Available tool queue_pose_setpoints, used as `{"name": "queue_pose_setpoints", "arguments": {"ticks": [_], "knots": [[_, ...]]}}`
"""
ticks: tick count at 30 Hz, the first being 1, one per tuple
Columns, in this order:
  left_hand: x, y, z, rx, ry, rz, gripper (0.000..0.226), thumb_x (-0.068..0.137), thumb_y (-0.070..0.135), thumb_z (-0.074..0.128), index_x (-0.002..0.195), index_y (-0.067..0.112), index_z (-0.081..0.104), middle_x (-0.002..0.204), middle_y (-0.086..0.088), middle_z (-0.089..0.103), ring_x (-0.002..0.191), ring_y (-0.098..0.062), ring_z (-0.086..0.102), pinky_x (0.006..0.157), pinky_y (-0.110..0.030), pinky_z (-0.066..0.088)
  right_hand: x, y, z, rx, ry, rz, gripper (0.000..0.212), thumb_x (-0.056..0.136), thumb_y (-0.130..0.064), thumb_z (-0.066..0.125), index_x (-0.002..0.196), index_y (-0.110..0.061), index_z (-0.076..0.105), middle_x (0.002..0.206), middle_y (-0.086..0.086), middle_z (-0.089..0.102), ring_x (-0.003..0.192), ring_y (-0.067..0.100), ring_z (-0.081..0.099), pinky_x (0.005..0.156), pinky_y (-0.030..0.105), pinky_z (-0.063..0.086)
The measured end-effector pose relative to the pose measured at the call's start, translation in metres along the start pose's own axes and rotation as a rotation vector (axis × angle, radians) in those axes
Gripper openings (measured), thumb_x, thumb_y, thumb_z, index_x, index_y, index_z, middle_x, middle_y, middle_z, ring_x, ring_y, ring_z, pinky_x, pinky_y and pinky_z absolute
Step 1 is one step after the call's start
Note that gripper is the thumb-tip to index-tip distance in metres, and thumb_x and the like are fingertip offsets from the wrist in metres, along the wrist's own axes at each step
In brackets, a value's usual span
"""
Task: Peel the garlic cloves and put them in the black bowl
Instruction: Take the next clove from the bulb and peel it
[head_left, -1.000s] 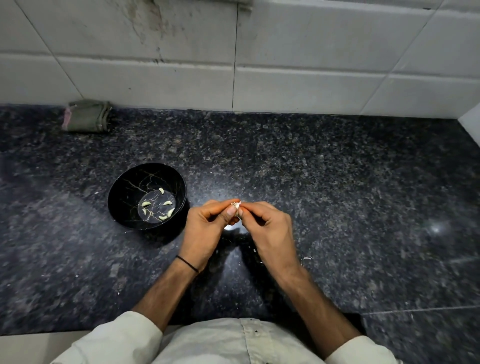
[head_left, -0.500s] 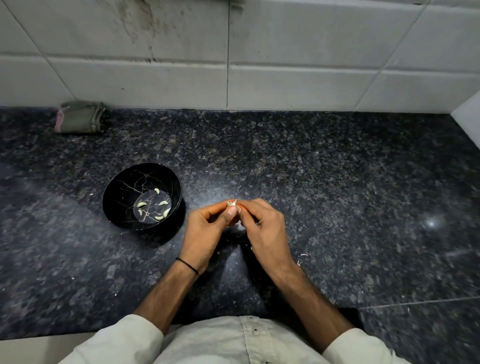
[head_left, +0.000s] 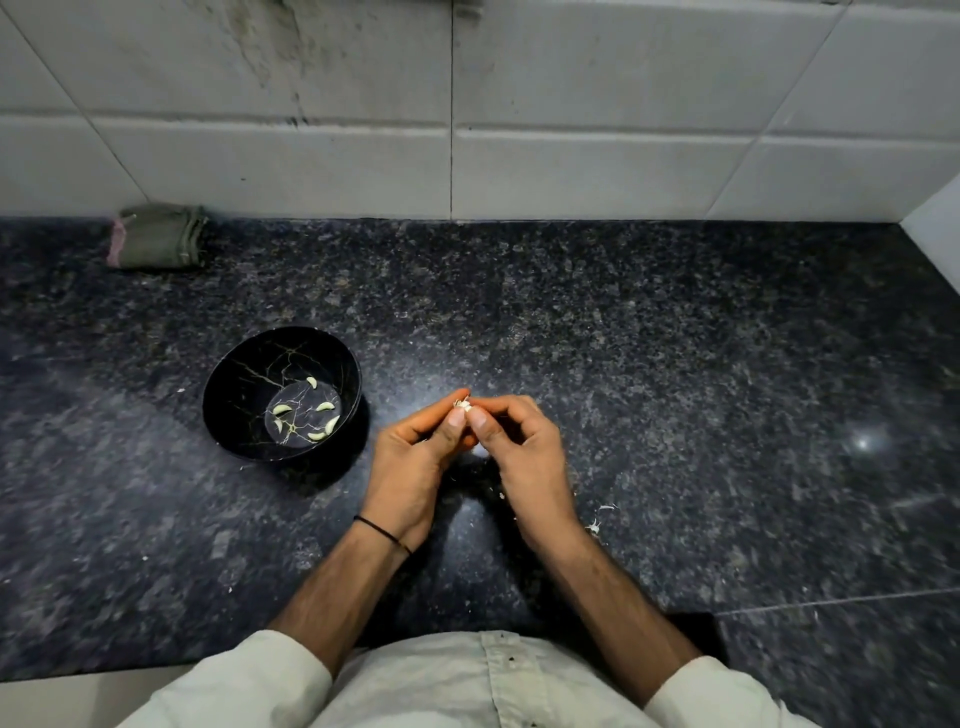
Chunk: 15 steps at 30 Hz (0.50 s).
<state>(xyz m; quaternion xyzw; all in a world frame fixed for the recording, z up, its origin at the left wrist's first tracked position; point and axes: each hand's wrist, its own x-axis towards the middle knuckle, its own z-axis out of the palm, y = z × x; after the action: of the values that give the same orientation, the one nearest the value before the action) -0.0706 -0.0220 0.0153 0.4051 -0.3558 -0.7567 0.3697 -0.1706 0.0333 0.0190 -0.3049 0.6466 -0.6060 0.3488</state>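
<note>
- A white tiled wall (head_left: 571, 156) is running across the top of the frame, stained in the upper middle and turning a corner at the right edge.
- The dark speckled stone bench (head_left: 675, 338) is filling the middle and lower frame, and it is catching a glare spot at the right.
- A folded green cloth (head_left: 158, 236) is lying in the upper left, against the wall.
- The black bowl (head_left: 234, 395) is sitting left of centre, just beside the hands and holding several peeled cloves (head_left: 324, 406).
- The left hand (head_left: 410, 467) and right hand (head_left: 524, 457) are meeting at the centre of the frame, held above the bench.
- Their fingers (head_left: 457, 415) are curling in and pinching one garlic clove (head_left: 464, 404) between the thumbs and fingertips.
- Peeling is the step in hand: papery skin is showing on the clove, so it is not ready for the bowl.
- The next move is likely calling for the skin to be stripped off, then a short reach left to drop the clove into the bowl.
- Small scraps of skin (head_left: 597, 522) are lying on the bench, lower right of the hands.
</note>
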Motion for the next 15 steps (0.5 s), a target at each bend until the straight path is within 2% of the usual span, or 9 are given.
{"name": "queue_pose_setpoints", "arguments": {"ticks": [2,5,7,10,12,15], "knots": [[0.0,-0.002,0.001,-0.003,0.003,0.006,0.034,0.087,0.009,0.063,0.12,0.002,0.067,0.107,-0.014,0.075,0.1,-0.024,0.067,0.087,-0.028,0.058,0.001,0.0,0.003,-0.003,0.028,0.019,0.004,0.093,-0.013,0.068,0.09,-0.01,0.069,0.094,0.013,0.067,0.088,0.019,0.065,0.082,0.031,0.054],[0.001,-0.006,0.003,0.079,0.057,0.042,0.026,0.092,0.004,0.062,0.117,0.003,0.069,0.101,-0.012,0.076,0.09,-0.022,0.065,0.074,-0.023,0.058,0.0,0.0,0.007,-0.127,0.076,-0.014,0.013,0.096,-0.015,0.063,0.084,-0.013,0.064,0.088,0.004,0.062,0.079,0.008,0.06,0.073,0.018,0.048],[0.002,-0.007,0.005,0.117,0.075,0.06,0.026,0.093,0.007,0.064,0.118,0.002,0.07,0.103,-0.015,0.076,0.092,-0.026,0.067,0.081,-0.029,0.059,-0.001,-0.003,0.009,-0.196,0.089,-0.047,0.015,0.098,-0.017,0.06,0.084,-0.012,0.061,0.089,0.001,0.058,0.079,0.007,0.058,0.071,0.016,0.045],[0.0,-0.004,0.008,0.086,0.066,0.044,0.033,0.09,0.017,0.067,0.118,0.001,0.069,0.107,-0.018,0.074,0.105,-0.036,0.068,0.096,-0.045,0.055,0.001,-0.007,0.009,-0.256,0.073,-0.098,0.016,0.098,-0.017,0.058,0.084,-0.01,0.06,0.087,0.001,0.057,0.08,0.009,0.056,0.07,0.016,0.044],[0.001,-0.003,0.007,0.056,0.085,0.021,0.03,0.089,0.013,0.066,0.116,0.001,0.07,0.107,-0.018,0.074,0.106,-0.035,0.068,0.096,-0.045,0.055,0.002,-0.009,0.008,-0.307,0.054,-0.119,0.015,0.098,-0.014,0.058,0.083,-0.011,0.059,0.087,0.0,0.056,0.082,0.01,0.056,0.071,0.019,0.045],[0.001,-0.002,0.008,0.036,0.085,0.003,0.024,0.092,0.002,0.063,0.115,-0.001,0.07,0.106,-0.019,0.074,0.101,-0.032,0.07,0.089,-0.036,0.058,0.0,-0.01,0.009,-0.378,0.068,-0.128,0.014,0.096,-0.009,0.057,0.082,-0.013,0.057,0.086,-0.004,0.055,0.081,0.009,0.055,0.069,0.016,0.042]]}}
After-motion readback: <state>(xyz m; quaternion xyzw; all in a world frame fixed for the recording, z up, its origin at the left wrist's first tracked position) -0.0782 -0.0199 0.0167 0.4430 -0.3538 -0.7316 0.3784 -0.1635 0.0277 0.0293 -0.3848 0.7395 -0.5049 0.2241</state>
